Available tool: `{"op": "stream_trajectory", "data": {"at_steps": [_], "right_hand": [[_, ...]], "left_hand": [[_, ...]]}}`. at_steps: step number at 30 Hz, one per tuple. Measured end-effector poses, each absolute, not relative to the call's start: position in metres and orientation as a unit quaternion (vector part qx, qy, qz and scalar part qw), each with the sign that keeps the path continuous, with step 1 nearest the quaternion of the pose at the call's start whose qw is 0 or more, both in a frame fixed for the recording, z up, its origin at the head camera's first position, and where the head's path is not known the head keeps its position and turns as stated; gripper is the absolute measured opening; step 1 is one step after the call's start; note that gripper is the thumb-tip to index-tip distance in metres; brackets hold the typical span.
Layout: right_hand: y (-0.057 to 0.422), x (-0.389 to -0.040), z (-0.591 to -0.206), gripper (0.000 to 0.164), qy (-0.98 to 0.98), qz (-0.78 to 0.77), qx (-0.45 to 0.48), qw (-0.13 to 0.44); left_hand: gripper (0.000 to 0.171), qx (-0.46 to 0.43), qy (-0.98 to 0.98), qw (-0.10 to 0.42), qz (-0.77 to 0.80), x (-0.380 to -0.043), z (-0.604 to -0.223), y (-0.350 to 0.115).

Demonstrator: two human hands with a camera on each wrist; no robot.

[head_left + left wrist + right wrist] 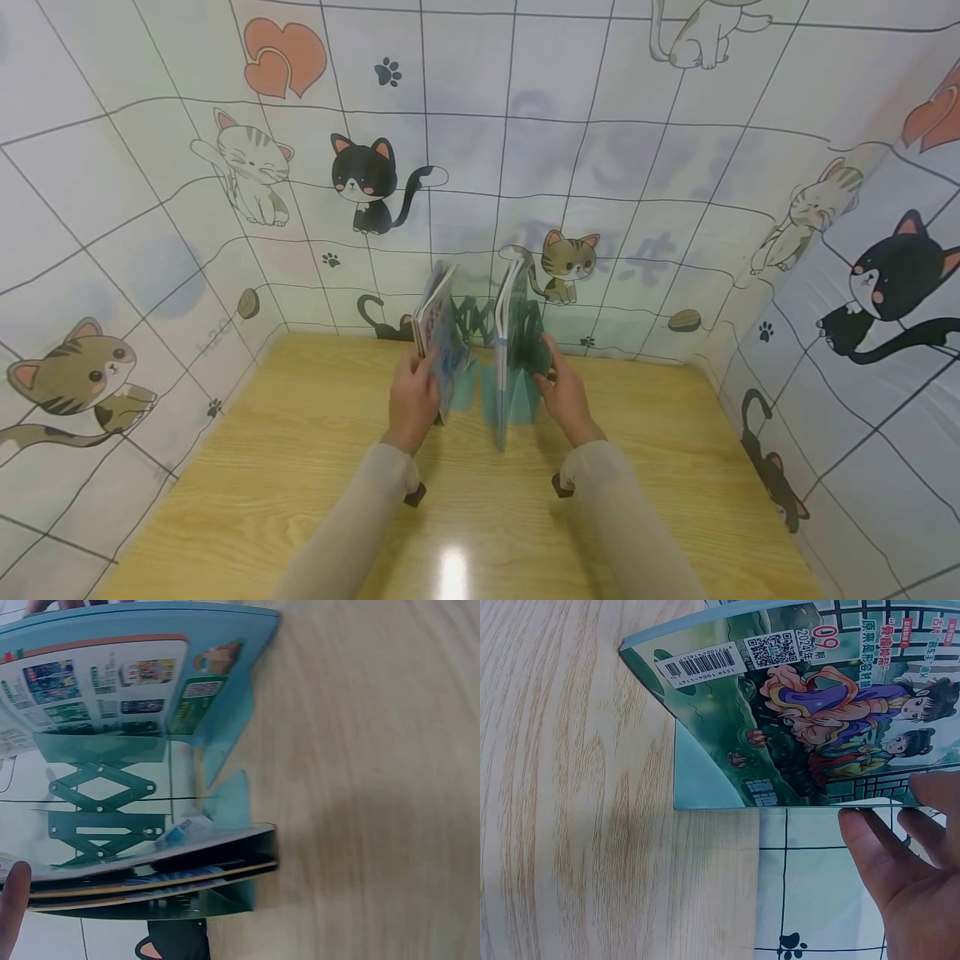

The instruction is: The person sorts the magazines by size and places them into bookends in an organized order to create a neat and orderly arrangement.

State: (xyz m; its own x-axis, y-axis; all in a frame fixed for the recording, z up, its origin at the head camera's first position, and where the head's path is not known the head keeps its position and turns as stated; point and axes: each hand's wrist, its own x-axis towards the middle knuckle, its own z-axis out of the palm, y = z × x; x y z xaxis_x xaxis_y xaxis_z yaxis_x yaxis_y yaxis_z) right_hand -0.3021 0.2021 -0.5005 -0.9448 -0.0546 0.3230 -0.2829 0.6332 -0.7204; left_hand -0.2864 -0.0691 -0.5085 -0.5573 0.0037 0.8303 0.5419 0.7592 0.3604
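A teal expandable bookend (101,825) with a crisscross scissor lattice stands at the back of the table, its two ends apart. At its left end my left hand (412,402) grips a small stack of books (437,333), thumb on their inner side. In the left wrist view a fingertip (13,900) lies at these books' edges. Upright at the right end are thin magazines (504,358), the outer one with a green illustrated cover (825,705). My right hand (566,400) holds the edge of the bookend's right end, its fingertips beside that cover.
The wood-grain table (285,483) extends in front of both hands. Behind and at the sides hangs a white cloth (480,150) with a grid and cartoon cats. The bookend's far side stands close to the back cloth.
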Motion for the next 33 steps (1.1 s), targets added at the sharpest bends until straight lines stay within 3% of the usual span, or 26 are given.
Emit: {"op": "stream_trajectory", "data": {"at_steps": [5, 33], "right_hand": [[0.202, -0.304, -0.503, 0.082, -0.893, 0.417, 0.093, 0.142], [0.199, -0.307, -0.506, 0.082, -0.896, 0.413, 0.086, 0.139]], "left_hand": [[0.034, -0.179, -0.842, 0.416, -0.295, -0.283, -0.519, -0.073], [0.029, -0.212, -0.864, 0.391, -0.237, -0.270, -0.547, -0.086]]}}
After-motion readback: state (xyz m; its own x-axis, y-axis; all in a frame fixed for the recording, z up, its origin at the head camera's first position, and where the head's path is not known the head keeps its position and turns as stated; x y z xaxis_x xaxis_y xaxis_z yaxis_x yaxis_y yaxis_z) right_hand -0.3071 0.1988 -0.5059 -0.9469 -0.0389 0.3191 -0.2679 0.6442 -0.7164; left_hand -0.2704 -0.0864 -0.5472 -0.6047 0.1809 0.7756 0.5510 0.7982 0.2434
